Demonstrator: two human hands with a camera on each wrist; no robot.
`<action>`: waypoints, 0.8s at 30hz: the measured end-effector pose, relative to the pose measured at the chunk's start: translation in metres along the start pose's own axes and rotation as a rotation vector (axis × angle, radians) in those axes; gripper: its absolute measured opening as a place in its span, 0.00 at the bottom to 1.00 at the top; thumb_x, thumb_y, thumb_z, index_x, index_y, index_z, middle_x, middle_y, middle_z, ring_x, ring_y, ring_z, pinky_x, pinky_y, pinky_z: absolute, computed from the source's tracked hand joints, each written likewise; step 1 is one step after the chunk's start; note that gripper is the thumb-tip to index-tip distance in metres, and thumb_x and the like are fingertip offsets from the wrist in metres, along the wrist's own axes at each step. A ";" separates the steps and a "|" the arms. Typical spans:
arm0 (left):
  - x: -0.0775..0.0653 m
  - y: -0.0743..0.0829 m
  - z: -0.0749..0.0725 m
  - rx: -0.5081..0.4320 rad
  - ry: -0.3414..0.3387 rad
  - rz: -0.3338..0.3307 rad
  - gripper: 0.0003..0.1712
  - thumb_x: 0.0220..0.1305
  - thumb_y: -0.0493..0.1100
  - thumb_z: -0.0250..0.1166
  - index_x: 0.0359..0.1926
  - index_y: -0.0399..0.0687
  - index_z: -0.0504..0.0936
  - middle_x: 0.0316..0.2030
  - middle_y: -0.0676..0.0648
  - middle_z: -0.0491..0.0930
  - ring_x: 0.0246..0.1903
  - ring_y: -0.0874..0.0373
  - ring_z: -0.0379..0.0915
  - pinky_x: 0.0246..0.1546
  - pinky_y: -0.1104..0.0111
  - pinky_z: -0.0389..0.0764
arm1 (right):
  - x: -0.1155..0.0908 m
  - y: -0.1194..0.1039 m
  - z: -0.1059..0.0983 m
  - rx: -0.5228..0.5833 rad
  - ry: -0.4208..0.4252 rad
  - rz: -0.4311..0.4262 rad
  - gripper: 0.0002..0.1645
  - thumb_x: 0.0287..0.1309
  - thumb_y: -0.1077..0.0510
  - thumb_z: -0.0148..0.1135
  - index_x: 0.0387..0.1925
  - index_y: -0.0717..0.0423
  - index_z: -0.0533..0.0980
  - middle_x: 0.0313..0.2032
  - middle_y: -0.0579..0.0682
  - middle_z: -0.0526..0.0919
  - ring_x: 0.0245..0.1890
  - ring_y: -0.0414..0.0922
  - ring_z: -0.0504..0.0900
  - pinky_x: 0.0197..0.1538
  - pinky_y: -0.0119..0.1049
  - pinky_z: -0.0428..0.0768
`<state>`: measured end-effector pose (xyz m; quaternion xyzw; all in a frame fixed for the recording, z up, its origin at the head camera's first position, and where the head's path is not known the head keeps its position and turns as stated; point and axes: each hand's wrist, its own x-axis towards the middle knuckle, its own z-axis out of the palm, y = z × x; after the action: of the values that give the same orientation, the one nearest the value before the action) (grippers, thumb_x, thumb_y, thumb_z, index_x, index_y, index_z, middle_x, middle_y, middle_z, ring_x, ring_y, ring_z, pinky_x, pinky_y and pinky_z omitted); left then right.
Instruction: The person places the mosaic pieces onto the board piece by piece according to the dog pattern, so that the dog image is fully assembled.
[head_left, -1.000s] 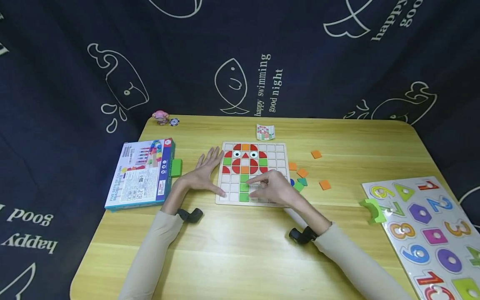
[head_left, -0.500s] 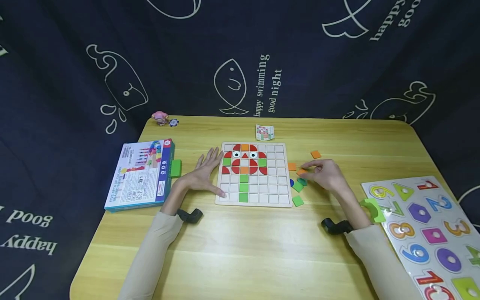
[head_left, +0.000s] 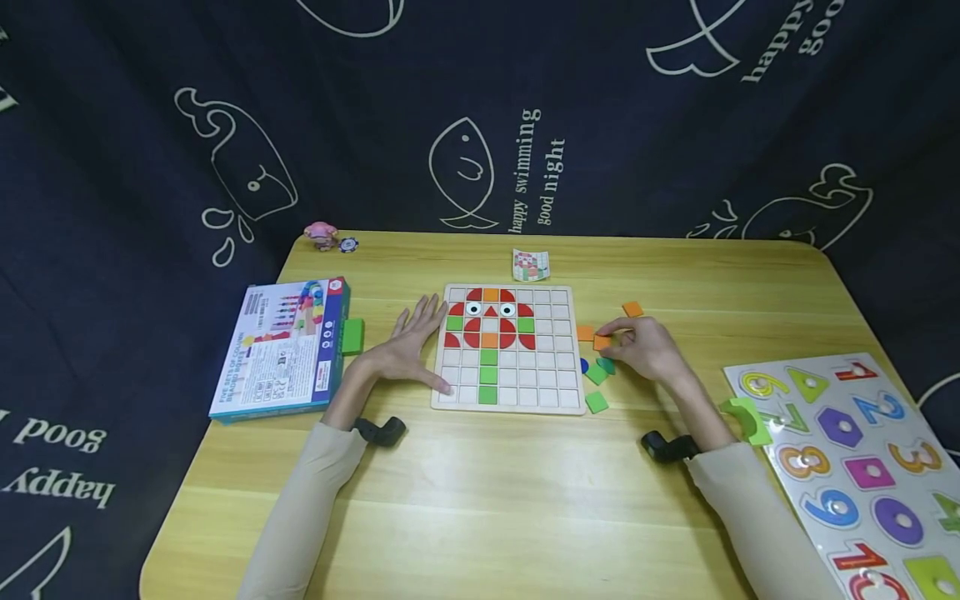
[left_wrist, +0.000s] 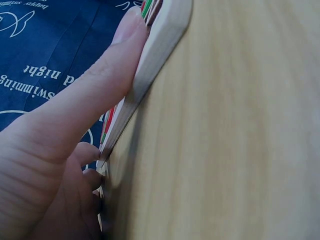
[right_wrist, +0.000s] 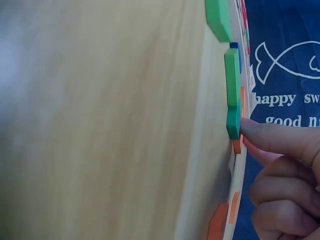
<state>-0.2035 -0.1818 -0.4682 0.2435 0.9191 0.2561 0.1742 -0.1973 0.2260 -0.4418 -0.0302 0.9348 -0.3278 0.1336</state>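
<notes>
A wooden grid board [head_left: 547, 408] bears a pattern of red, orange and green tiles with two eye pieces. My left hand [head_left: 401, 350] rests at its left side, fingers spread, with the thumb over the near left corner; the left wrist view shows that thumb [left_wrist: 90, 92] against the board's edge. Right of the board, my right hand [head_left: 647, 346] pinches an orange tile [head_left: 602, 342] between thumb and index finger, the other fingers curled. Beside it lie another orange tile [head_left: 585, 333], a teal piece [head_left: 607, 364], a blue piece [head_left: 583, 366] and green tiles [head_left: 597, 402].
A pattern card [head_left: 531, 265] lies beyond the board. At left are a boxed toy [head_left: 281, 350], a green block [head_left: 352, 336] and a pink figurine [head_left: 321, 234]. A number puzzle board [head_left: 825, 492] and a green arch block [head_left: 748, 421] stand at right; another orange tile [head_left: 633, 309] lies farther back.
My right hand has left the green column on the board and moved right to the loose tiles, where the orange tile has turned slightly in its fingers. The left hand has stayed still.
</notes>
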 end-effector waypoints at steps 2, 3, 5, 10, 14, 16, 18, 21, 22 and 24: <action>0.000 0.000 0.000 0.003 -0.001 0.000 0.82 0.34 0.70 0.76 0.76 0.50 0.31 0.76 0.42 0.21 0.75 0.45 0.13 0.74 0.46 0.23 | 0.000 0.001 -0.002 0.002 -0.012 0.014 0.20 0.54 0.56 0.69 0.49 0.55 0.79 0.14 0.43 0.62 0.15 0.41 0.60 0.20 0.31 0.58; 0.000 0.000 0.000 0.004 -0.001 0.000 0.82 0.34 0.70 0.76 0.76 0.50 0.30 0.76 0.42 0.21 0.75 0.45 0.13 0.74 0.45 0.23 | 0.000 0.001 -0.003 0.004 -0.017 0.027 0.20 0.55 0.56 0.69 0.49 0.56 0.78 0.14 0.43 0.63 0.15 0.41 0.60 0.20 0.30 0.59; 0.000 -0.001 0.000 0.011 0.000 0.002 0.82 0.34 0.70 0.76 0.76 0.50 0.30 0.76 0.42 0.21 0.75 0.44 0.14 0.74 0.45 0.23 | -0.001 0.002 -0.004 0.009 -0.034 0.046 0.20 0.55 0.55 0.69 0.49 0.57 0.77 0.15 0.43 0.64 0.16 0.41 0.61 0.21 0.31 0.60; 0.000 0.000 0.000 0.000 0.000 0.003 0.82 0.34 0.70 0.76 0.76 0.49 0.31 0.76 0.41 0.21 0.75 0.44 0.14 0.74 0.45 0.23 | -0.002 0.002 -0.005 -0.023 -0.077 0.033 0.20 0.59 0.54 0.66 0.48 0.61 0.75 0.15 0.45 0.67 0.16 0.41 0.64 0.20 0.31 0.64; 0.000 0.001 -0.001 -0.005 -0.003 -0.001 0.82 0.34 0.70 0.76 0.76 0.50 0.31 0.76 0.41 0.21 0.75 0.44 0.13 0.74 0.45 0.23 | -0.002 -0.001 -0.006 -0.070 -0.072 0.007 0.21 0.60 0.53 0.65 0.49 0.63 0.75 0.16 0.46 0.71 0.17 0.41 0.66 0.22 0.31 0.66; 0.000 0.002 -0.001 -0.005 -0.001 -0.002 0.82 0.34 0.70 0.76 0.76 0.50 0.31 0.76 0.42 0.21 0.75 0.45 0.13 0.74 0.46 0.23 | -0.002 -0.005 -0.006 -0.066 -0.066 -0.005 0.21 0.61 0.53 0.64 0.49 0.63 0.76 0.16 0.47 0.71 0.17 0.41 0.66 0.21 0.31 0.66; 0.000 0.002 -0.001 -0.006 -0.001 -0.003 0.82 0.34 0.70 0.76 0.76 0.50 0.30 0.76 0.42 0.21 0.75 0.45 0.13 0.74 0.46 0.23 | -0.003 -0.013 -0.005 -0.045 -0.068 -0.020 0.21 0.61 0.52 0.64 0.49 0.62 0.75 0.16 0.47 0.70 0.16 0.41 0.65 0.20 0.31 0.65; 0.000 0.001 -0.001 -0.008 -0.003 -0.004 0.82 0.34 0.70 0.77 0.76 0.50 0.30 0.76 0.42 0.21 0.75 0.46 0.13 0.74 0.46 0.23 | -0.005 -0.031 0.002 0.010 -0.098 -0.055 0.19 0.60 0.52 0.64 0.48 0.60 0.75 0.15 0.46 0.67 0.14 0.41 0.63 0.17 0.30 0.63; 0.000 0.001 -0.001 -0.008 -0.005 -0.005 0.82 0.34 0.70 0.77 0.76 0.50 0.30 0.76 0.42 0.21 0.75 0.46 0.13 0.74 0.46 0.23 | -0.005 -0.038 0.006 0.024 -0.111 -0.069 0.18 0.60 0.52 0.65 0.47 0.59 0.75 0.15 0.45 0.65 0.14 0.41 0.63 0.17 0.30 0.62; 0.001 0.000 0.000 -0.010 -0.007 -0.005 0.82 0.34 0.70 0.77 0.76 0.50 0.30 0.76 0.42 0.20 0.75 0.46 0.13 0.74 0.46 0.23 | -0.005 -0.052 0.016 0.041 -0.141 -0.106 0.17 0.59 0.52 0.66 0.45 0.58 0.75 0.14 0.44 0.64 0.13 0.40 0.62 0.17 0.30 0.62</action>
<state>-0.2040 -0.1812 -0.4679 0.2411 0.9178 0.2595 0.1792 -0.1897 0.1767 -0.4201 -0.1001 0.9133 -0.3504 0.1821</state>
